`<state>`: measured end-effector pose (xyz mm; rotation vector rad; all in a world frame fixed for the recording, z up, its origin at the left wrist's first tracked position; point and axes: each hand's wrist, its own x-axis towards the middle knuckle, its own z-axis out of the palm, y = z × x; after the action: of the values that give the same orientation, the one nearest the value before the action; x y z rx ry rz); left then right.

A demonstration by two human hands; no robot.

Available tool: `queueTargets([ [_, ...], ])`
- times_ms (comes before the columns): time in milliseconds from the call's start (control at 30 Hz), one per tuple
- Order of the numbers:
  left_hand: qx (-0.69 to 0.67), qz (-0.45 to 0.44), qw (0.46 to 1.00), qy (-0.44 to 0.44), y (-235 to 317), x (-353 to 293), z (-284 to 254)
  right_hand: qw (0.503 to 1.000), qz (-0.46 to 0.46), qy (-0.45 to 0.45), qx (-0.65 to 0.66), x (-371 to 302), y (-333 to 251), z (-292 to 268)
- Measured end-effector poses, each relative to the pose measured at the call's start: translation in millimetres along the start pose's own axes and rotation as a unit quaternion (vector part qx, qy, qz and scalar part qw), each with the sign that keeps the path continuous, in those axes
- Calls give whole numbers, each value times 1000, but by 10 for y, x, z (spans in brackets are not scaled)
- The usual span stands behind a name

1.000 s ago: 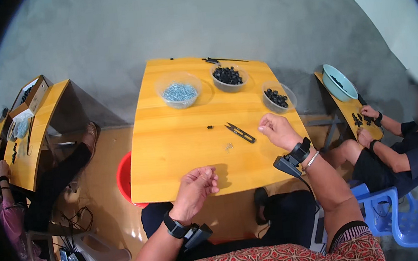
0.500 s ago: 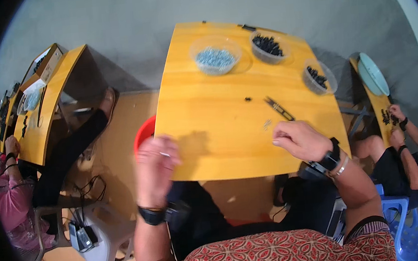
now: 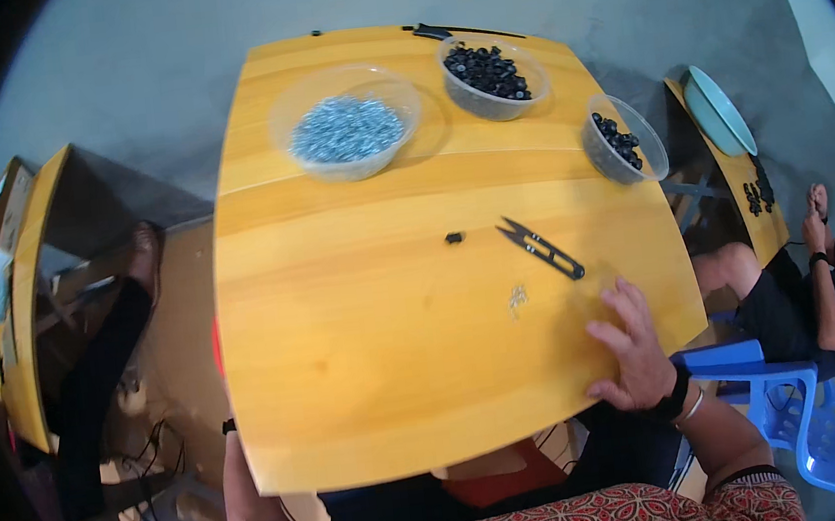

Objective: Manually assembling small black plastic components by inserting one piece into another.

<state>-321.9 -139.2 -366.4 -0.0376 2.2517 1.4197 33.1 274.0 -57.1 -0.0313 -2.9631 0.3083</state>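
Note:
My right hand (image 3: pixel 632 345) hovers at or rests on the near right part of the yellow wooden table, fingers spread, holding nothing. Just beyond its fingertips lie black thread snips (image 3: pixel 542 248), blades pointing away to the left. A few tiny pale metal pieces (image 3: pixel 518 298) are scattered left of the snips' handle end. Farther left sits one small black part (image 3: pixel 455 238). Of my left arm, only the forearm (image 3: pixel 248 483) and a bit of wristband show beside the table's near left corner; the table edge hides the hand.
Along the far side stand a clear tub (image 3: pixel 275 134) of small silvery-blue pieces and another tub (image 3: pixel 493 107) of black parts. A smaller tub (image 3: pixel 649 133) of black parts is at the right edge. A red container (image 3: pixel 217 345) peeks out left. A person sits at the right-hand table.
My left hand, earlier raised over the left edge with a small slim piece, has dropped out of sight. My right hand has opened and drawn away from the metal pieces. The view has shifted.

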Motion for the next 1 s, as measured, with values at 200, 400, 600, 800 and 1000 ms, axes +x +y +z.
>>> queueTargets([
  [200,-35,-3,999,-39,-196,478,742,998,31,-28,49,-5,66,-6],
  [400,-68,-31,997,-35,-640,513,1018,995,67,-53,51,20,17,-2],
  [600,-90,-57,994,-25,-1012,263,1052,995,69,-55,55,31,37,22],
  [800,-102,-57,993,-18,-1123,80,974,995,67,-52,44,46,15,16],
  [1000,-113,-48,992,-15,-1118,-70,941,995,64,-49,53,40,36,9],
])
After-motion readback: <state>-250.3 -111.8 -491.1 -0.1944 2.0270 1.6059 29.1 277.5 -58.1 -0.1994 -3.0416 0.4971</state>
